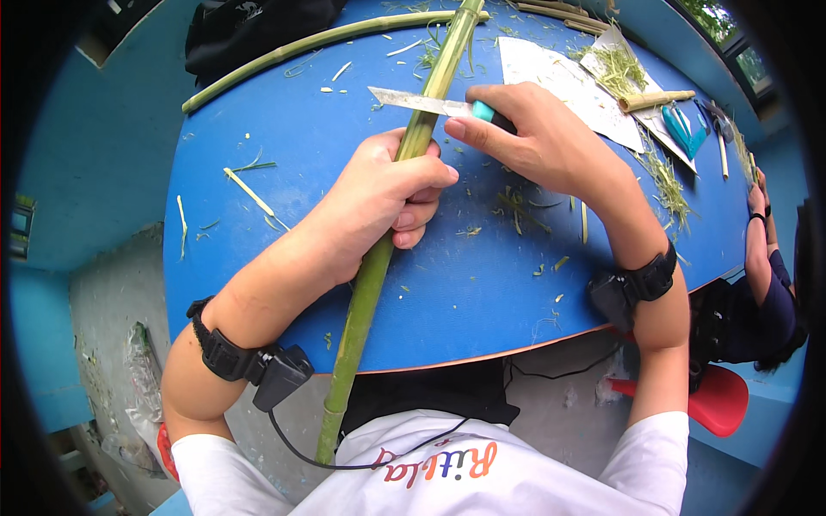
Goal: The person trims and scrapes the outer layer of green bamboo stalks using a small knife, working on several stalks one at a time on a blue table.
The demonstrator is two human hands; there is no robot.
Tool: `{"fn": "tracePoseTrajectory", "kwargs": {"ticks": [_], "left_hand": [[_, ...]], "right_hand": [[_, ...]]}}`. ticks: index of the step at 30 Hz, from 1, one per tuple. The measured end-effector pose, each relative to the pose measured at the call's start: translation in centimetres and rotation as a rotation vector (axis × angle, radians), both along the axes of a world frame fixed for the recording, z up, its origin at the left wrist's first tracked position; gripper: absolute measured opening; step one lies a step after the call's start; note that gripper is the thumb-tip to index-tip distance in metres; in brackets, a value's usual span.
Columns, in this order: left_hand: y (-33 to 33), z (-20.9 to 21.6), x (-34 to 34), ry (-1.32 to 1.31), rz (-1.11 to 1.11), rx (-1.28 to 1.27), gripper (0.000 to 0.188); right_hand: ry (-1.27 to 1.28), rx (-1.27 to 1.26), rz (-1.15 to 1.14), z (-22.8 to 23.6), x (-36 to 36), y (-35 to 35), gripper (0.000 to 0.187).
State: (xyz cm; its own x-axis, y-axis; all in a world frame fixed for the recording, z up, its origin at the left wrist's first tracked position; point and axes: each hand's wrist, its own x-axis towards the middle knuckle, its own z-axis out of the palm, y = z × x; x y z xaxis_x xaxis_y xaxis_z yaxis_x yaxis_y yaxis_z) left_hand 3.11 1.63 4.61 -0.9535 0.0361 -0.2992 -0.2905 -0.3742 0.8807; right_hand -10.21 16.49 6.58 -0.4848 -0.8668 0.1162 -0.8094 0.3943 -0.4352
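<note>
My left hand (393, 196) is wrapped round a long green bamboo pole (372, 279), which slants from my lap up across the table. Above that grip the pole looks paler, with its green skin partly scraped off. In my right hand (538, 138) is a knife (422, 102) with a teal and black handle. Its blade lies across the pole just above my left hand, tip pointing left. Part of the handle is hidden inside my right hand.
On the blue table (482, 301) lie scattered shavings, another bamboo pole (318, 41), a black bag (249, 39), paper sheets (551, 82), a short bamboo piece (656, 100) and a teal tool (685, 131). Another person's arm (757, 232) rests at the right edge, near a red stool (718, 402).
</note>
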Motion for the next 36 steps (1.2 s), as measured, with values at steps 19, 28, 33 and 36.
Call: {"fn": "tracePoseTrajectory", "kwargs": {"ticks": [19,28,33,36], "left_hand": [[-0.3,-0.2,-0.3,0.011,-0.011,-0.020,0.022],[-0.1,-0.2,-0.2,0.026,-0.017,0.002,0.021],[-0.6,-0.4,-0.1,0.038,-0.047,0.023,0.020],[-0.6,-0.4,-0.1,0.038,-0.045,0.015,0.020]], "right_hand": [[0.118,-0.135,-0.313,-1.7,-6.5,1.9,0.064],[0.067,0.043,-0.072,0.2,-1.7,0.5,0.059],[0.063,-0.012,0.030,0.2,-0.5,0.3,0.059],[0.048,0.031,0.010,0.3,-0.6,0.3,0.059]]}}
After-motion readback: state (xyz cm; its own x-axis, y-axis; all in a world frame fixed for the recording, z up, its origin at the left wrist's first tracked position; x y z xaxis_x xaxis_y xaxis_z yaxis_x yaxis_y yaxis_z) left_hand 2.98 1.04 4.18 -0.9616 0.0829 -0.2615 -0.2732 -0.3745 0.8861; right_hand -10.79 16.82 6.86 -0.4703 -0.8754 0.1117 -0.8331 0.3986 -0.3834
